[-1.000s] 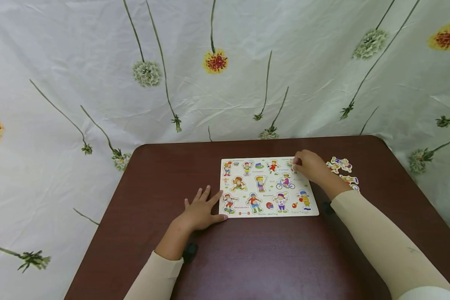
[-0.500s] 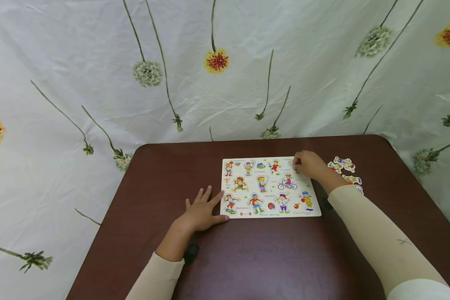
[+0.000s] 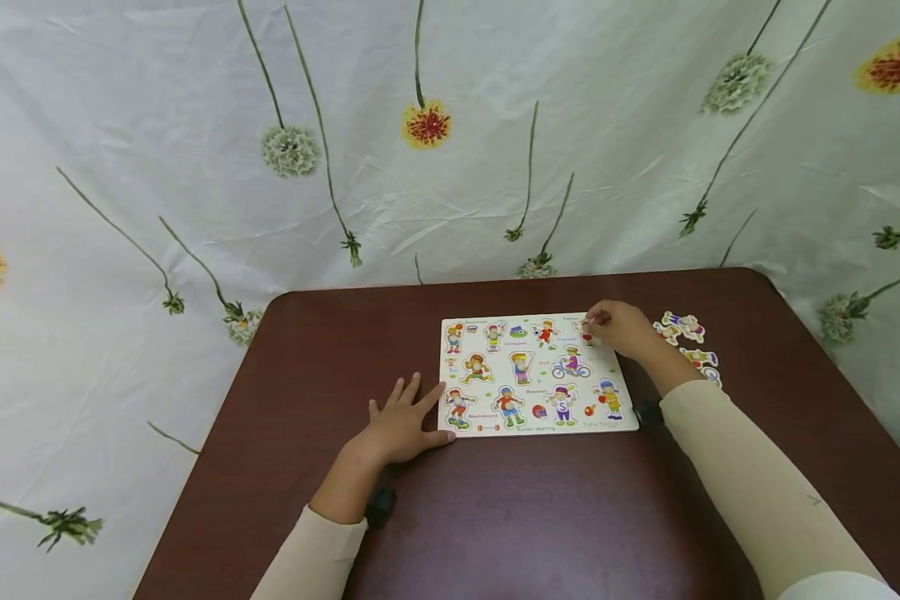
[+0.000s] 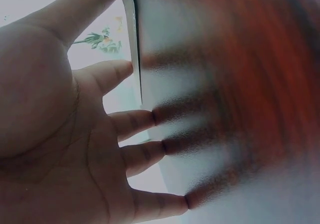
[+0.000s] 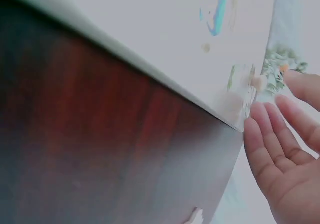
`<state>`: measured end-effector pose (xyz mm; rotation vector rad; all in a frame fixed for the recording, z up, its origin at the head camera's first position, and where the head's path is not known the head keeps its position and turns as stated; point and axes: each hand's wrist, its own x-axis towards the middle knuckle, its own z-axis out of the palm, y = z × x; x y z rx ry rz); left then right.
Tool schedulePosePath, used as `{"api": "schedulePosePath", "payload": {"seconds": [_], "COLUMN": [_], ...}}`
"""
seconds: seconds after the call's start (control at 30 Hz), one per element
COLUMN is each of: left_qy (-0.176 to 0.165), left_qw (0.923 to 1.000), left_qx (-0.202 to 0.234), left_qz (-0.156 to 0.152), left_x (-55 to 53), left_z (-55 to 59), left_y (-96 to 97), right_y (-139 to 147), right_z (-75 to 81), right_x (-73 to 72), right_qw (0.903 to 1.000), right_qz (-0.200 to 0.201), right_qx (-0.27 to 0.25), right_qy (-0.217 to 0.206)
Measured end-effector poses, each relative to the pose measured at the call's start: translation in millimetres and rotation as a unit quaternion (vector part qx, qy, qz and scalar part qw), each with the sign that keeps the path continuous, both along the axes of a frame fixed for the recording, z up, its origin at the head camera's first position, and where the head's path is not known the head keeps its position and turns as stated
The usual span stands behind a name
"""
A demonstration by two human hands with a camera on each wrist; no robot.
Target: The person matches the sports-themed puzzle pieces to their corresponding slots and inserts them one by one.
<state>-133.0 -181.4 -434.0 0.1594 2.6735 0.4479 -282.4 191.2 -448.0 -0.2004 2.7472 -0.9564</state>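
A white puzzle board (image 3: 495,354) printed with sports words lies on the table, filled with figures of children at sports. My left hand (image 3: 397,427) rests with fingers spread at its left edge, the thumb by the near corner. My right hand (image 3: 621,327) is over the top right corner, beside a figure puzzle piece (image 3: 588,337) there, partly hidden by the hand. In the right wrist view the lightly bent fingers (image 5: 255,134) stand just off a small knob (image 5: 259,83) on that piece. The left wrist view shows the left palm (image 4: 60,129), fingertips down on the tabletop.
Several loose figure pieces (image 3: 686,327) lie in a small group right of the board, under and beyond the right forearm. The dark red-brown table (image 3: 495,517) has rounded far corners. A white flowered cloth (image 3: 465,192) hangs behind it.
My right fingers have loosened and drawn slightly back from the top right piece, so more of it shows. The left hand keeps its place at the board's edge.
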Motion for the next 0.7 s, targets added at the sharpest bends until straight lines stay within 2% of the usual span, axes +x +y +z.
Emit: {"api": "schedulePosePath", "payload": {"seconds": [0.1, 0.2, 0.37, 0.5, 0.7], "left_qy": [-0.002, -0.002, 0.000, 0.000, 0.001], "left_qw": [1.0000, 1.0000, 1.0000, 1.0000, 1.0000], "left_qx": [0.001, -0.001, -0.001, 0.000, -0.004], "left_qz": [0.001, 0.001, 0.001, 0.001, -0.002], "left_x": [0.3, 0.5, 0.7, 0.7, -0.4], "left_z": [0.6, 1.4, 1.5, 2.0, 1.4], "left_y": [0.6, 1.1, 1.0, 1.2, 0.7], "right_y": [5.8, 10.6, 17.4, 23.1, 32.7], "right_z": [2.1, 4.8, 10.8, 14.7, 17.2], "right_x": [5.4, 11.1, 20.6, 27.8, 35.5], "right_qw": [0.9977, 0.9909, 0.9780, 0.9733, 0.9729], "right_qz": [-0.043, -0.080, -0.111, -0.119, -0.128], "right_qx": [-0.053, -0.107, -0.172, -0.190, -0.181], "right_qy": [0.000, 0.012, 0.039, 0.049, 0.066]}}
